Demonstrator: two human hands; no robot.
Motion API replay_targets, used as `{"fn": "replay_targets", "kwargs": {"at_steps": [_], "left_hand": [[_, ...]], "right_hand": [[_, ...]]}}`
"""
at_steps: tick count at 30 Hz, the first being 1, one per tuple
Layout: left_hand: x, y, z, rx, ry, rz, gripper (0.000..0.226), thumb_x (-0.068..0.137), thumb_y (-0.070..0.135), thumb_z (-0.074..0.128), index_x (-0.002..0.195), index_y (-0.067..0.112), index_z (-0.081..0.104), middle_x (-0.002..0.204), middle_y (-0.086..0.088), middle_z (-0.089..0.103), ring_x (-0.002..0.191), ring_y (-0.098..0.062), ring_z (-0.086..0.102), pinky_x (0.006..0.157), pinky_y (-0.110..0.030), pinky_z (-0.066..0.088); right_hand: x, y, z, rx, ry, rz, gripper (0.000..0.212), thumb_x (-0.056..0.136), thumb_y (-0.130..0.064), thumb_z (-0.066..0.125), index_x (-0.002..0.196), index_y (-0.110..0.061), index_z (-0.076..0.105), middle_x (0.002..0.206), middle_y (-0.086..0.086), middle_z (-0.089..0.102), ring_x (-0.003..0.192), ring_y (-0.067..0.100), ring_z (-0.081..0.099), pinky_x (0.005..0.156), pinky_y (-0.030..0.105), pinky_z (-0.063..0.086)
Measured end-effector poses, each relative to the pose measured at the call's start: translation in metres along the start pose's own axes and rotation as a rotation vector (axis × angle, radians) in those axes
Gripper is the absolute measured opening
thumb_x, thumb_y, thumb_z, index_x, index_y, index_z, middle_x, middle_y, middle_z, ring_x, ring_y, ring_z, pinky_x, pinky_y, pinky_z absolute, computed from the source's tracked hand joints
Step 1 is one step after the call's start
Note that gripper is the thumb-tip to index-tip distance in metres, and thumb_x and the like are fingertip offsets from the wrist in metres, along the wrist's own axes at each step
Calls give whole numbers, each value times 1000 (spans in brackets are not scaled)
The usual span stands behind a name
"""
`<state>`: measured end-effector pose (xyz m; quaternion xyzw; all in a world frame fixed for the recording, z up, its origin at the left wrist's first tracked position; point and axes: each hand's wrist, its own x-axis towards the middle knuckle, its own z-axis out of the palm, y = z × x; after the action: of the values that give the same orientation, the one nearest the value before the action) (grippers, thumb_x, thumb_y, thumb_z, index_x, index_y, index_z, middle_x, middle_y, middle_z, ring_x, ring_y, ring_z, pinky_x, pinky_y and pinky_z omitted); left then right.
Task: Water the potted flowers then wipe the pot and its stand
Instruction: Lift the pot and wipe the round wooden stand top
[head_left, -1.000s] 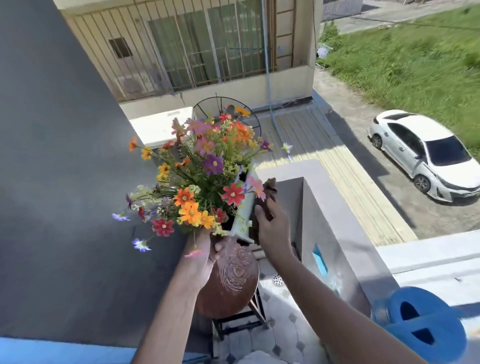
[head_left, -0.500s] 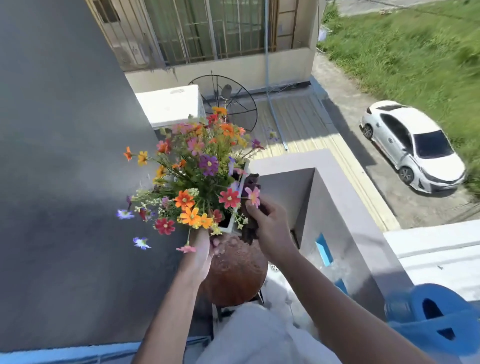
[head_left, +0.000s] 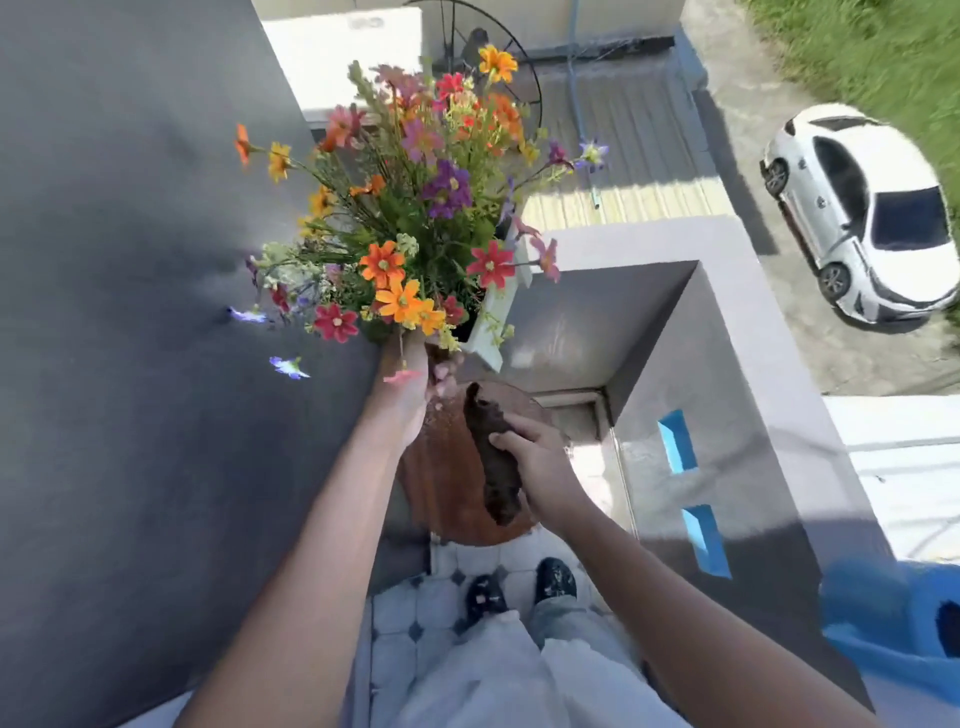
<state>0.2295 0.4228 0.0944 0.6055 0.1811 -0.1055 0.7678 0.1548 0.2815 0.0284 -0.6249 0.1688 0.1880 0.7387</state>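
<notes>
A bunch of orange, red and purple flowers (head_left: 415, 208) rises from a round brown clay pot (head_left: 441, 483) in the balcony corner. My left hand (head_left: 415, 384) grips the pot's rim just under the blooms. My right hand (head_left: 540, 462) is closed on a dark brown cloth (head_left: 493, 462) and presses it flat against the pot's right side. The stand under the pot is hidden by the pot and my arms.
A dark grey wall (head_left: 130, 312) runs along the left. A grey parapet (head_left: 701, 322) with blue slots closes the right side. A blue watering can (head_left: 893, 623) sits at the lower right. My feet stand on tiled floor (head_left: 415, 613). A white car (head_left: 862, 213) is parked far below.
My right hand has slid the cloth down from the rim near the flowers onto the pot's side. The view has tilted downward, so my feet now show. My left hand stays on the rim.
</notes>
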Motion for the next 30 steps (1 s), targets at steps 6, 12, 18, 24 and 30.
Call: {"fn": "replay_targets", "kwargs": {"at_steps": [6, 12, 18, 24, 30], "left_hand": [[24, -4, -10, -22, 53, -37, 27, 100, 13, 24, 107, 1, 48, 48, 6, 60, 36, -3, 38, 36, -16, 26], [34, -23, -34, -103, 52, -68, 32, 99, 11, 24, 85, 5, 53, 50, 0, 59, 37, -6, 41, 36, -17, 28], [35, -33, -40, -123, 51, -73, 33, 100, 13, 25, 87, 4, 54, 53, -5, 57, 36, -7, 41, 35, -17, 29], [46, -39, -45, -168, 14, -114, 40, 101, 17, 22, 83, 3, 55, 51, -4, 59, 36, -8, 42, 35, -15, 30], [47, -35, -37, -80, 108, -105, 26, 95, 13, 38, 75, 7, 53, 50, -3, 55, 35, -8, 37, 34, -18, 26]], "right_hand": [[30, 46, 21, -169, -189, 74, 20, 90, 2, 52, 82, -8, 67, 68, 6, 58, 59, 18, 52, 54, 24, 40], [73, 142, 42, -503, -324, 177, 29, 90, 1, 48, 102, -9, 72, 94, 9, 69, 76, 26, 63, 71, 37, 53], [65, 219, 50, -1319, -401, -271, 48, 91, -15, 52, 139, -16, 53, 134, 16, 46, 117, 39, 48, 81, 48, 56], [77, 226, 28, -1534, -364, -530, 54, 83, -16, 63, 136, -27, 58, 136, 15, 51, 113, 39, 47, 85, 47, 48], [142, 179, -37, -1455, -270, -523, 52, 92, -11, 57, 140, -33, 55, 145, 11, 44, 123, 36, 42, 100, 46, 45]]}}
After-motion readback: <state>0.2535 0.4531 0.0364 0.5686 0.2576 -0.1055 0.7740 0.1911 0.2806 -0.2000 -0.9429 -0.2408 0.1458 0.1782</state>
